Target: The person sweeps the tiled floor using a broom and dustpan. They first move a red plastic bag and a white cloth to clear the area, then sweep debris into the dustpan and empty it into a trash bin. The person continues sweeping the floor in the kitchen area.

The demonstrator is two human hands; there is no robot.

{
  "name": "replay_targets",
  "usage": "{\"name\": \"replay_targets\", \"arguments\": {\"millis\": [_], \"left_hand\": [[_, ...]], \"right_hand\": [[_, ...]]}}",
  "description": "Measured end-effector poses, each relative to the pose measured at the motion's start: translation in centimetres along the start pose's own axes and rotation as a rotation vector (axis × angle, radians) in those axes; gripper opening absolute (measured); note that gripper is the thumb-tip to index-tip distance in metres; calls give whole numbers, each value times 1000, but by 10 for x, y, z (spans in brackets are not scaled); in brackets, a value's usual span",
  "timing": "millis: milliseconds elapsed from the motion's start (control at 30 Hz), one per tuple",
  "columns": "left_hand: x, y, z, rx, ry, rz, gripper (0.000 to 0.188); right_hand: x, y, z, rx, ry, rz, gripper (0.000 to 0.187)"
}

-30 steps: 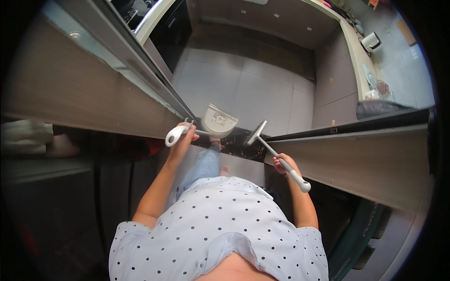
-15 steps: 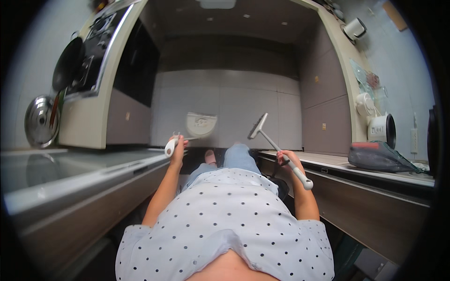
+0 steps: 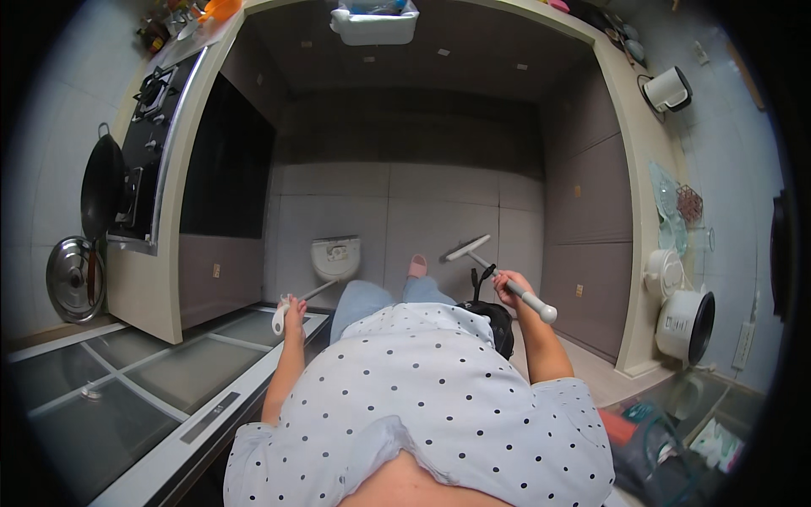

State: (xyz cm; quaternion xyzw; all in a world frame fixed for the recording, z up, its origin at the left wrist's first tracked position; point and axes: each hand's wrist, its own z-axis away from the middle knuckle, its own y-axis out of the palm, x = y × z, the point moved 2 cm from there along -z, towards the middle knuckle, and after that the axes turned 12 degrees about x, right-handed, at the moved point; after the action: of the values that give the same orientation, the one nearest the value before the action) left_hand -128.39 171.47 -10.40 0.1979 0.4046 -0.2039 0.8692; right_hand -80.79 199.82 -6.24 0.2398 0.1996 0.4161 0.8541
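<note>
Looking down through the head camera, I have both hands in front of a white, dotted shirt (image 3: 405, 380), each one busy with a long-handled tool. My left hand (image 3: 294, 313) has its fingers curled around the handle of a pale dustpan (image 3: 336, 256), gripping near the white looped end. The handle slants from that hand up and to the right, and the pan is beyond it, over the left part of the grey tiled floor (image 3: 439, 188). From this angle I cannot tell whether the pan touches the tiles.

My right hand (image 3: 510, 288) is wrapped around the grey handle of a broom (image 3: 530, 302), whose rounded end sticks out behind the fist toward the forearm. The broom's wide white head is ahead and to the left of the hand, well apart from the dustpan; I cannot tell if it meets the floor either. Between the two tools, a foot in a pink slipper (image 3: 417, 265) shows past the blue jeans (image 3: 363, 304). A black bundle (image 3: 498, 325) with straps sits just beside the shirt, near the right hand. Over to the left, a black wok (image 3: 102, 186) is by the stove (image 3: 169, 97), with a shiny lid (image 3: 68, 283) near it.
</note>
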Motion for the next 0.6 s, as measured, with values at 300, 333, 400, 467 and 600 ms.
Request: {"name": "replay_targets", "arguments": {"millis": [300,333,400,467,600], "left_hand": [[40,-77,-50,-73,-493,500,42],[45,-77,-49,-93,-533,491,42],[50,-62,-54,-151,-584,418,40],[42,-47,-57,-166,-636,346,39],[14,-21,-85,-107,-706,227,36]], "right_hand": [[55,88,-36,46,-76,-32,12],[60,86,-33,61,-92,-50,12],[73,90,-32,90,-124,-77,11],[74,92,-28,14,-184,-102,9],[79,135,-35,12,-165,-325,9]]}}
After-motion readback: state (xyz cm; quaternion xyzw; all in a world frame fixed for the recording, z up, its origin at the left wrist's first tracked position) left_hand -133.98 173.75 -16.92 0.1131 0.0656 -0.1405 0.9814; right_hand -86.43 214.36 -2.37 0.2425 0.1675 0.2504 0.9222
